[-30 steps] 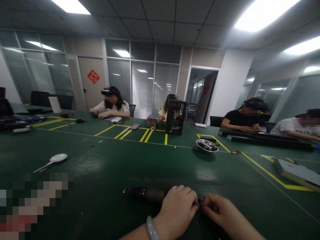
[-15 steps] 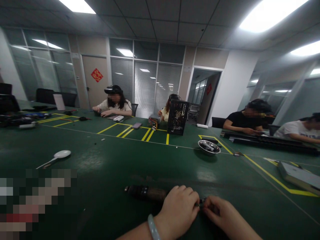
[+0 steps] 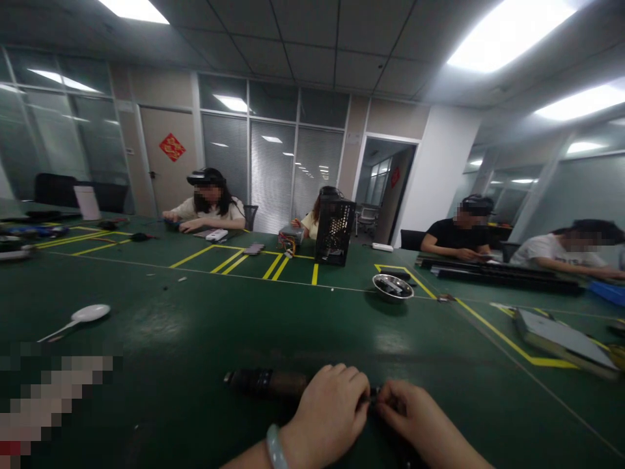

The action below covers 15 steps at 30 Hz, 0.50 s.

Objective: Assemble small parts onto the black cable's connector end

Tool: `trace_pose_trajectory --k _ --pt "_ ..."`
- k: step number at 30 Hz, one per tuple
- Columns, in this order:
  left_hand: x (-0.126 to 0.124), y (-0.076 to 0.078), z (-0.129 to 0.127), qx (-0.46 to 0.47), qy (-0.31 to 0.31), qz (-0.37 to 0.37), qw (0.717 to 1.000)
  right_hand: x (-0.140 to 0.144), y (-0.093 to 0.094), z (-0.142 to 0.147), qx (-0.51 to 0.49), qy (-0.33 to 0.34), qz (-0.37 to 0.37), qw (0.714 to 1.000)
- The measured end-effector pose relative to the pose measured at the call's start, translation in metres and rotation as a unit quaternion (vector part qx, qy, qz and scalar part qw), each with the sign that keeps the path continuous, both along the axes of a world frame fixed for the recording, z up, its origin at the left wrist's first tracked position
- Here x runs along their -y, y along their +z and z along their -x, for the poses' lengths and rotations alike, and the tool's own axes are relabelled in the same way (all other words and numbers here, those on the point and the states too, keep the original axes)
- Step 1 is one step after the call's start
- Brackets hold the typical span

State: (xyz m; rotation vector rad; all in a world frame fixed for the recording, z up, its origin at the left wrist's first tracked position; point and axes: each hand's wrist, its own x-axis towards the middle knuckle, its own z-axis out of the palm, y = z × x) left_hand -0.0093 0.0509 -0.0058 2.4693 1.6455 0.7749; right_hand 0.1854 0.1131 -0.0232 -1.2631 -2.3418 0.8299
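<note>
Left hand point(image 3: 327, 413) stays curled over a dark tool point(image 3: 266, 383) on the tabletop point(image 3: 205, 326); right hand point(image 3: 415, 423) keeps pinching its tip; only the view shifts.

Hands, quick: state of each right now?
Left hand: closed around the dark cylindrical tool.
Right hand: fingers pinched at the tool's end.

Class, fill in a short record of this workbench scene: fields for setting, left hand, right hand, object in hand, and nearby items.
setting: long green table with yellow tape lines, other people seated at the far side
left hand: closed over the dark cylindrical tool, pale bracelet on the wrist
right hand: fingertips pinching at the tool's end, meeting the left hand
object in hand: lies across the table, its left end sticking out
nearby items: white spoon-shaped object, round metal bowl, black perforated case
</note>
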Motion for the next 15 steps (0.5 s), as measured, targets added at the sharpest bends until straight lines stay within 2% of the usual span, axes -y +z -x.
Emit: trace_pose_trajectory --k 10,15 --pt "-0.0022 0.0024 -0.0032 -0.014 -0.007 0.027 1.000 0.0068 0.0072 -0.0029 -0.024 -0.012 -0.027 0.999" --pt "-0.0031 0.0053 -0.0047 -0.023 -0.006 0.045 0.999 0.0050 0.0040 -0.0072 -0.021 -0.012 -0.046 0.999"
